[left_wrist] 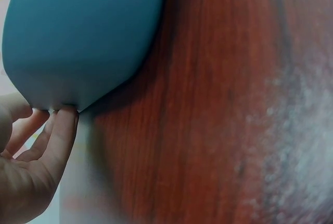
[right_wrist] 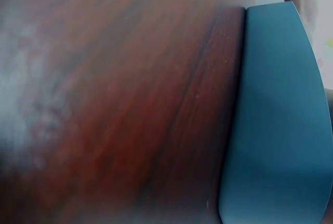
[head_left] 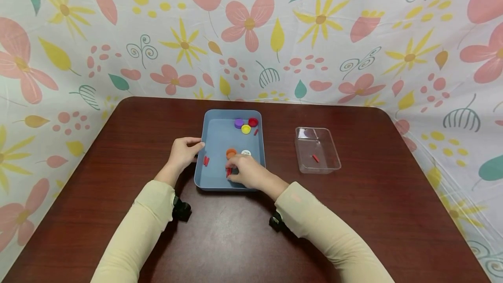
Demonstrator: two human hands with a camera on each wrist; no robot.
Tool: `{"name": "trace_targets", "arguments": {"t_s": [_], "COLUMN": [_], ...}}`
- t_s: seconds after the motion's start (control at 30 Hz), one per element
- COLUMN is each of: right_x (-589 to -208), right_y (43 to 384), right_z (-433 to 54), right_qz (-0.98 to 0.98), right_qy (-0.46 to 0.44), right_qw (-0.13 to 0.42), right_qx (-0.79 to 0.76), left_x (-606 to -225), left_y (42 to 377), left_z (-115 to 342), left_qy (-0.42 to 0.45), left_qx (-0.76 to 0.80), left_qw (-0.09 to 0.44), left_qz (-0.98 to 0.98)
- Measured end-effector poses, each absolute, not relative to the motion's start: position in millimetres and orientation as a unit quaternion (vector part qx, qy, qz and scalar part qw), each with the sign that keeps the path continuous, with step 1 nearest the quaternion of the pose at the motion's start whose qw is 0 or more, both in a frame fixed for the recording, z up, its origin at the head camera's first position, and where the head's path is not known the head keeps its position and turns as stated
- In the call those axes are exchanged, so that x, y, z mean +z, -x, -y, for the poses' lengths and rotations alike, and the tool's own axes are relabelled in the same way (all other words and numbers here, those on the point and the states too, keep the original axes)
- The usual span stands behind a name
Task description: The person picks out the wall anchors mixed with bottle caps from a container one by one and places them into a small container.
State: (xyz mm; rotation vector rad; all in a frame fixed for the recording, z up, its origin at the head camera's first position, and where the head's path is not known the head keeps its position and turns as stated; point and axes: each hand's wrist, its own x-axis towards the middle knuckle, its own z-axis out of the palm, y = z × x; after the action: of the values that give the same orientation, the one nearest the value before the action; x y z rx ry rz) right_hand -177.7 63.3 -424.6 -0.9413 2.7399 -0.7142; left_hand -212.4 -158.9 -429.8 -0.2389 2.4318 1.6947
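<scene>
At the left rim of the blue tray [head_left: 216, 132], the left hand [head_left: 184, 152] pinches the edge between thumb and fingers. Just inside that side lie what look like two red sticks [head_left: 206, 161]. In the tray's near half the right hand [head_left: 247, 171] reaches down, thumb and finger close about another red stick [head_left: 229, 172]. Beyond it sit an orange cap [head_left: 231, 153] and a white cap [head_left: 246, 152]; at the tray's far right are a purple cap [head_left: 239, 123], a yellow cap [head_left: 246, 129], a red cap [head_left: 253, 122] and a lone red stick [head_left: 256, 132]. Right of the tray, a clear box [head_left: 320, 170] contains a single red stick [head_left: 315, 158].

I'd judge things partway: one stick boxed, others in the tray.

Whether the right fingers actually grip their stick I can't make out; the right wrist view gives mostly the tray's outer wall.
</scene>
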Motion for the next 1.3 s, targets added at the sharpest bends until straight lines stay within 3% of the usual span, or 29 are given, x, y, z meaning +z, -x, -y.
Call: {"name": "trace_targets", "arguments": {"t_s": [1.3], "right_x": [-425.2], "right_y": [180.4], "right_z": [-60.1], "right_qz": [-0.912], "right_qy": [0.322], "right_qw": [0.083], "right_qx": [-0.239], "left_x": [-431.0], "left_y": [212.5], "left_z": [157.8], "left_qy": [0.081], "left_qx": [0.558], "left_qw": [0.079], "left_qz": [-0.822]}}
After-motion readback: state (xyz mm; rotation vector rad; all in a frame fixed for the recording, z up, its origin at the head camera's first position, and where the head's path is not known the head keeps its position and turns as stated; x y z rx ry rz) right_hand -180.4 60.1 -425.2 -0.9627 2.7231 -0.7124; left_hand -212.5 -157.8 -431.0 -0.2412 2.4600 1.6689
